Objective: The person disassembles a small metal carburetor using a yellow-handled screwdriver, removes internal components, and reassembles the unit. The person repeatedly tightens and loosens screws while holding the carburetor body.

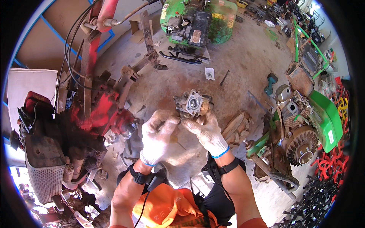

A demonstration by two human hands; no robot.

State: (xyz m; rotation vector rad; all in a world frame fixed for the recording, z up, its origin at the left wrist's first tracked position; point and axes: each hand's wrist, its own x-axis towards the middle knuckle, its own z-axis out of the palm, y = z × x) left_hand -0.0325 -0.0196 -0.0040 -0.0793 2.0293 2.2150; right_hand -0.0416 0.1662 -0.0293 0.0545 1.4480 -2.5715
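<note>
A small metal carburetor (194, 103) with a square flange and a round bore is held up in front of me, its bore facing up toward me. My right hand (205, 133), in a white knit glove with a blue cuff edge, grips its lower right side with thumb and fingers. My left hand (157, 133), gloved the same way, is closed with its fingertips pinched at the carburetor's lower left edge. Whether a small part also sits between those left fingertips is hidden.
A red, greasy machine (99, 110) stands close on my left. At right are a partly stripped engine (292, 125) with a green cover (323, 117) and a teal power tool (270, 84). A green machine (195, 22) is ahead. Red and black metal parts (330, 167) are piled at far right.
</note>
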